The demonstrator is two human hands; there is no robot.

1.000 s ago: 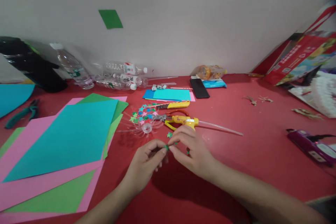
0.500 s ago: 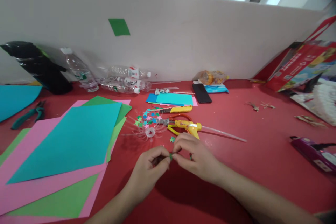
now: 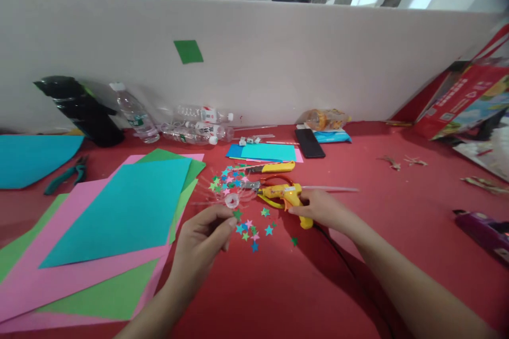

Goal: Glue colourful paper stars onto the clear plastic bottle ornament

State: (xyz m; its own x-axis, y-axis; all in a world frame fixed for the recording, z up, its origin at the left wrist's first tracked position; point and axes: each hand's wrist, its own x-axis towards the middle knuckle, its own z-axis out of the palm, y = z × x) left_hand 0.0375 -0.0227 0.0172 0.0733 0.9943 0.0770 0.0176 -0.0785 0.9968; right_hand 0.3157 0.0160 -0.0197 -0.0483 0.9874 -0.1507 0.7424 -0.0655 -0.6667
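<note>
Between the thumb and fingertips of my left hand [image 3: 207,233] is a small green paper star [image 3: 237,215]. My right hand [image 3: 326,209] has its fingers round the handle of a yellow hot glue gun [image 3: 284,192], whose nozzle points left and which has a clear glue stick [image 3: 338,188] out of its back. Scissors [image 3: 274,203] lie partly under the gun. Left of them, a cut bottle top [image 3: 231,201] with thin clear strips spreads out, covered with several coloured stars [image 3: 228,183]. More loose stars [image 3: 254,235] lie between my hands.
Coloured paper sheets [image 3: 119,212] and pliers [image 3: 67,176] lie at left. A yellow cutter [image 3: 278,168], a phone [image 3: 309,143] and plastic bottles [image 3: 194,131] are further back. A black cord [image 3: 350,265] runs under my right arm. A red bag [image 3: 457,95] stands at right.
My hands have parted. The left moved left with the green star; the right went to the glue gun, which has turned slightly. Loose stars are now uncovered. The view has shifted a little.
</note>
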